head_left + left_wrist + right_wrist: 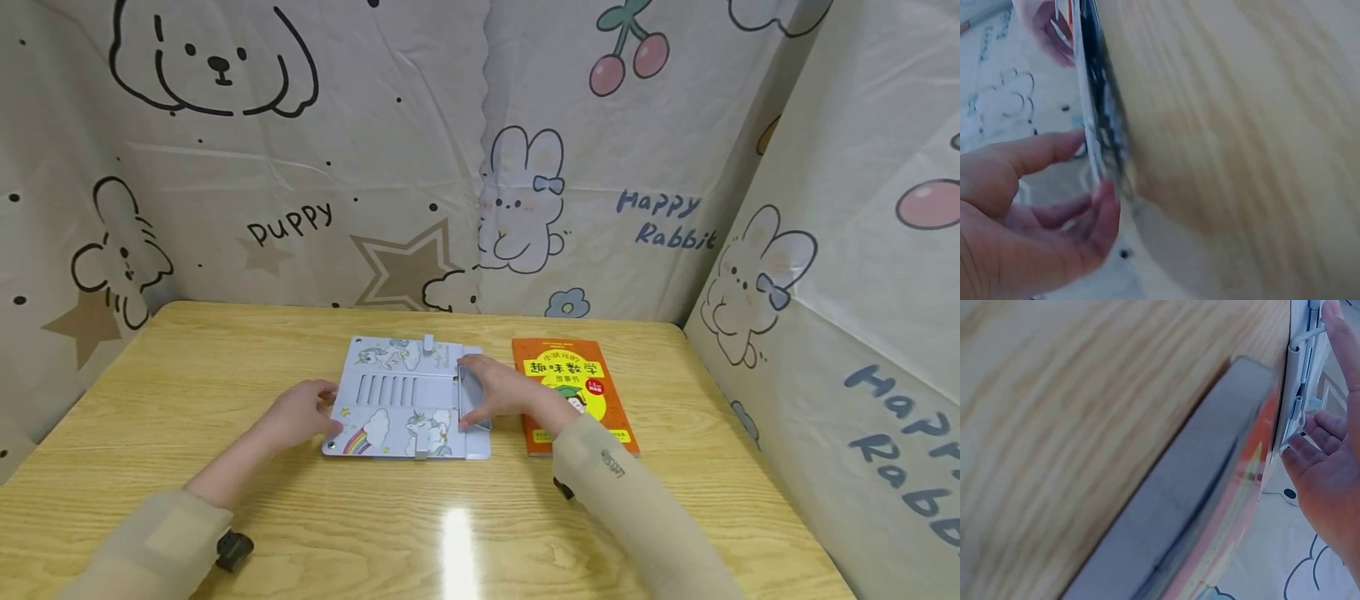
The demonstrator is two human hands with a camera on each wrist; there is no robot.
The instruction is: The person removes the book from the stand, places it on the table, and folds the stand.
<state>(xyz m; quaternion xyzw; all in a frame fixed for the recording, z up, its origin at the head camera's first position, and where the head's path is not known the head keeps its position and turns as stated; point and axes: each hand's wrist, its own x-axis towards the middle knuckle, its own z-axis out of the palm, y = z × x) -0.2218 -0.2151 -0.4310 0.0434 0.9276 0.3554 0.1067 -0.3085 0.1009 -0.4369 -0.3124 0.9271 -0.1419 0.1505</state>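
A pale lilac book stand [396,392] printed with unicorns and a rainbow lies flat on the table, with a slotted panel in its middle. My left hand [300,412] holds its left edge, thumb near the front corner and fingers farther back; the left wrist view shows fingertips at the thin edge of the stand [1088,106]. On the right side, my right hand [498,390] grips the raised ledge piece, thumb at the front and fingers at the back. A bent wire [1307,339] of the stand shows beside the thumb in the right wrist view.
An orange book [581,437] with a yellow title lies right of the stand, partly under my right forearm. The wooden table [225,350] meets a cartoon-printed cloth [300,167] at the back, and the cloth continues along both sides.
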